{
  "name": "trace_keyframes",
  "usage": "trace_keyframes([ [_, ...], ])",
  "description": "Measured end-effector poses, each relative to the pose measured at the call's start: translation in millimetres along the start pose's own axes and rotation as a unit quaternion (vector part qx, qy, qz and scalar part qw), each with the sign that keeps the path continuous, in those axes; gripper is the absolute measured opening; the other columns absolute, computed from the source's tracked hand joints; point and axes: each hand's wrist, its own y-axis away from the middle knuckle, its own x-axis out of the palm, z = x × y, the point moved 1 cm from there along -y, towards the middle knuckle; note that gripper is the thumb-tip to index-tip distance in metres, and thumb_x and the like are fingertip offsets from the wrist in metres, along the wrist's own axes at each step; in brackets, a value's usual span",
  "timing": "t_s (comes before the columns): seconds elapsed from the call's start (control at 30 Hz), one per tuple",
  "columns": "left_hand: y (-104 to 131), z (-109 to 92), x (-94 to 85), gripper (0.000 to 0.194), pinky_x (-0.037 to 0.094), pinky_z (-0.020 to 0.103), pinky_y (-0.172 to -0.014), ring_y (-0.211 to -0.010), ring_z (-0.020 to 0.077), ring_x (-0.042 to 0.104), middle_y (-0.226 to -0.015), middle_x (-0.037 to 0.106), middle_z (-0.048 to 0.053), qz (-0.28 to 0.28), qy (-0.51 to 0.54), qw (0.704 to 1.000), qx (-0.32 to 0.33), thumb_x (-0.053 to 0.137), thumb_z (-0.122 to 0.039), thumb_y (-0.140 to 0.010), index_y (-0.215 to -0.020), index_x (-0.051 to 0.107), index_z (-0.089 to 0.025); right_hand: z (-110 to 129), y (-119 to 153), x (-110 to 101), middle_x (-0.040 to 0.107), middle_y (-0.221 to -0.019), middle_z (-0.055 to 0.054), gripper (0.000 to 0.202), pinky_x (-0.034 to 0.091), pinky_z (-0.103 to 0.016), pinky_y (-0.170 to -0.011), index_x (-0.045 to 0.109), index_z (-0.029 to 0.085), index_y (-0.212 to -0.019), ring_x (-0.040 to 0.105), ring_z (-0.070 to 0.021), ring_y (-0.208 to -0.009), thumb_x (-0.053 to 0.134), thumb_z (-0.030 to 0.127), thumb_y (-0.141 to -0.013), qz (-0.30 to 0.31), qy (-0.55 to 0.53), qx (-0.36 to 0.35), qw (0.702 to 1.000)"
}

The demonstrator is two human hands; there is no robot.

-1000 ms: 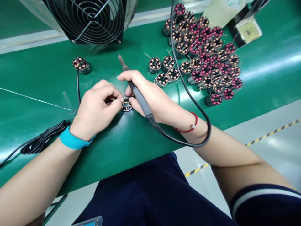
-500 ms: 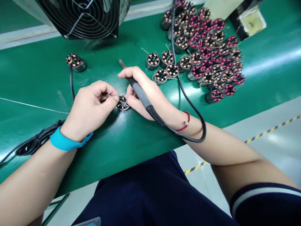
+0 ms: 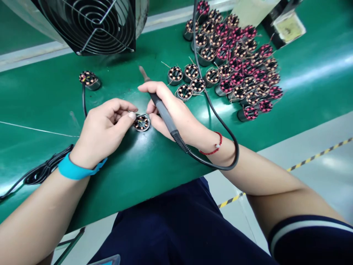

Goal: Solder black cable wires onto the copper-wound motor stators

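Partway through one coil (image 3: 142,127), I'd say. It sits between both hands, over or on the table (image 3: 129,180), open face up, a yellow strand showing inside. I've got the right hand (image 3: 179,112) wrapped around the iron (image 3: 165,115), tip aimed off past the coil, so no joint being made right now. Its thumb is at or just beside the right rim. Left hand (image 3: 103,129): thumb and index nearly together at the left rim; can't tell if they pinch a lead.

Status, my read: the cabled coil (image 3: 92,81) at far left, black cable (image 3: 84,99) at its top, looks furthest along; can't confirm finished. Joints on the one between the hands are too small to check. The batch (image 3: 249,81) at right, red and copper windings, has loose wire ends and no cable I can see, so likely all left to do.
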Motion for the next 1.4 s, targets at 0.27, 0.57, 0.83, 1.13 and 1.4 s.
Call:
trace_keyframes([
  [0.27, -3.5, -4.9, -14.1, 0.016, 0.035, 0.029, -0.057, -0.057, 0.0109, 0.044, -0.059, 0.053, -0.005, 0.076, 0.010, 0.995, -0.068, 0.057, -0.027, -0.079, -0.065, 0.060, -0.020, 8.1, 2.6, 1.7, 0.061, -0.090, 0.002, 0.048, 0.049, -0.020, -0.078, 0.044, 0.016, -0.130, 0.061, -0.0090, -0.080, 0.044, 0.011, -0.082, -0.007, -0.004, -0.013, 1.000],
  [0.57, 0.4, 4.5, -6.3, 0.014, 0.032, 0.023, -0.052, -0.053, 0.0072, 0.042, -0.056, 0.052, -0.006, 0.011, 0.118, 0.991, -0.054, 0.063, -0.027, -0.074, -0.064, 0.062, -0.017, 5.2, 2.3, 5.6, 0.061, -0.099, -0.001, 0.052, 0.049, -0.023, -0.084, 0.040, 0.012, -0.134, 0.062, -0.0104, -0.090, 0.048, 0.009, -0.083, 0.011, -0.022, -0.008, 1.000],
  [0.83, 4.6, 5.0, -5.3, 0.010, 0.042, 0.026, -0.069, -0.069, 0.0117, 0.058, -0.069, 0.062, -0.004, -0.005, 0.164, 0.986, -0.013, 0.067, -0.022, -0.075, -0.065, 0.066, -0.019, 6.6, 0.4, 11.2, 0.064, -0.100, 0.002, 0.039, 0.049, -0.021, -0.088, 0.043, 0.018, -0.129, 0.063, -0.0085, -0.090, 0.046, 0.016, -0.090, 0.065, -0.090, -0.021, 0.994],
  [1.13, 2.7, 4.1, -5.3, 0.017, 0.038, 0.026, -0.061, -0.061, 0.0102, 0.053, -0.069, 0.067, -0.003, -0.006, 0.054, 0.997, -0.047, 0.070, -0.035, -0.076, -0.071, 0.074, -0.019, 6.1, 2.3, 6.7, 0.061, -0.089, 0.006, 0.042, 0.047, -0.019, -0.079, 0.042, 0.017, -0.130, 0.060, -0.0050, -0.078, 0.046, 0.013, -0.089, 0.023, -0.022, -0.014, 0.999],
  [1.4, -2.2, 10.2, -9.3, 0.020, 0.027, 0.022, -0.047, -0.050, 0.0077, 0.037, -0.054, 0.046, -0.005, 0.033, 0.084, 0.990, -0.106, 0.062, -0.035, -0.075, -0.065, 0.061, -0.019, 12.8, 4.1, 2.9, 0.062, -0.100, -0.001, 0.050, 0.048, -0.026, -0.086, 0.043, 0.010, -0.130, 0.059, -0.0114, -0.088, 0.049, 0.009, -0.081, -0.011, 0.053, -0.069, 0.996],
])
